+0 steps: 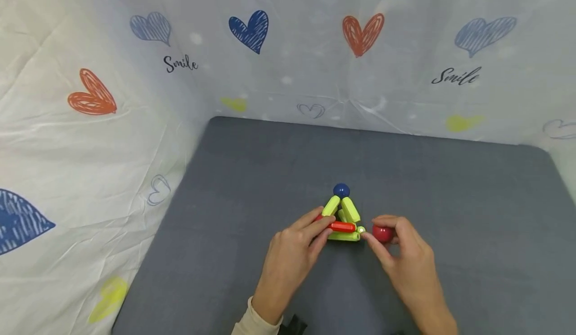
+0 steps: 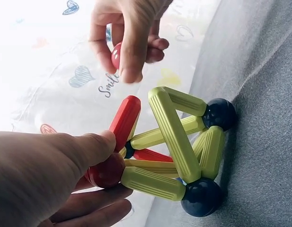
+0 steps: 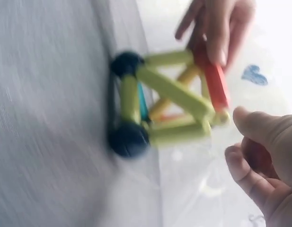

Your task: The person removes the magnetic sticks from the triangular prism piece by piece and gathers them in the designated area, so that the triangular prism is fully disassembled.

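Observation:
A small frame of magnetic building sticks and balls stands on the table, mostly yellow-green sticks with dark blue balls at its base. My left hand grips its upper corner, fingers around a red ball and thumb against a red stick. My right hand pinches a loose red ball between thumb and fingers, just right of the frame. A narrow gap separates that ball from the sticks' free ends. The right wrist view is blurred, with the loose ball partly hidden by fingers.
The dark grey table extends around the frame. Behind it and to the left hangs a white cloth printed with hearts and lettering. A small black object shows beside the left sleeve.

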A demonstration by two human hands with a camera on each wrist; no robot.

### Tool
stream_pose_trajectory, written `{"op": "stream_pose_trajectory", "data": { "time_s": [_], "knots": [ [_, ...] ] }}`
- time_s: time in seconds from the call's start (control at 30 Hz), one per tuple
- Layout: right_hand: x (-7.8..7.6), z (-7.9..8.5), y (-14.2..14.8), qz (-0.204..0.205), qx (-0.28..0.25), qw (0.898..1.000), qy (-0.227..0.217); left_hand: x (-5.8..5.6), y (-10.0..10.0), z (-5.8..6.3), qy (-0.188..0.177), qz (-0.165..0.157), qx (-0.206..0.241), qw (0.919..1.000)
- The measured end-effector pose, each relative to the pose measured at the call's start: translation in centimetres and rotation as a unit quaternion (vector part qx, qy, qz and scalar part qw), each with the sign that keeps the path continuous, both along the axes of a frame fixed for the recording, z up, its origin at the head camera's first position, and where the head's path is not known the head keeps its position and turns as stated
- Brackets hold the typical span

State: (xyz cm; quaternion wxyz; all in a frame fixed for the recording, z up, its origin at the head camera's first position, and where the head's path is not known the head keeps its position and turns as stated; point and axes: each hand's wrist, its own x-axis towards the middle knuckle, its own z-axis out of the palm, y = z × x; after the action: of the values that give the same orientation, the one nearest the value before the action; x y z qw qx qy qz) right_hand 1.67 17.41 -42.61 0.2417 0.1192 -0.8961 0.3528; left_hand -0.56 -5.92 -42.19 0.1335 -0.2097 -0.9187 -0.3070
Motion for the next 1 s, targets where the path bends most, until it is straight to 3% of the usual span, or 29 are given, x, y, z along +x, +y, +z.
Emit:
{"op": "stream_pose_trajectory", "data": {
  "time_s": [0.1,0.23,0.43,0.73,1.0],
  "knots": [
    [-0.6,0.8,1.6,-0.005,0.011,1.000,0.004,0.0,0.0,0.0,0.001,-0.001,0.005,1.0000],
    [-1.9,1.6,3.7,0.024,0.022,0.999,0.003,0.2,0.0,0.0,-0.005,-0.002,0.007,1.0000],
    [-5.3,2.4,5.7,0.033,0.089,0.995,-0.023,0.1,0.0,0.1,-0.009,-0.004,0.007,0.9999],
    [-12.4,-0.1,8.9,0.033,0.133,0.989,-0.060,0.1,-0.1,0.2,-0.011,-0.003,0.002,0.9999],
    [-16.8,-1.3,10.4,0.034,0.151,0.981,-0.113,0.2,0.0,0.3,-0.014,-0.003,-0.001,0.9999]
  ]
}}
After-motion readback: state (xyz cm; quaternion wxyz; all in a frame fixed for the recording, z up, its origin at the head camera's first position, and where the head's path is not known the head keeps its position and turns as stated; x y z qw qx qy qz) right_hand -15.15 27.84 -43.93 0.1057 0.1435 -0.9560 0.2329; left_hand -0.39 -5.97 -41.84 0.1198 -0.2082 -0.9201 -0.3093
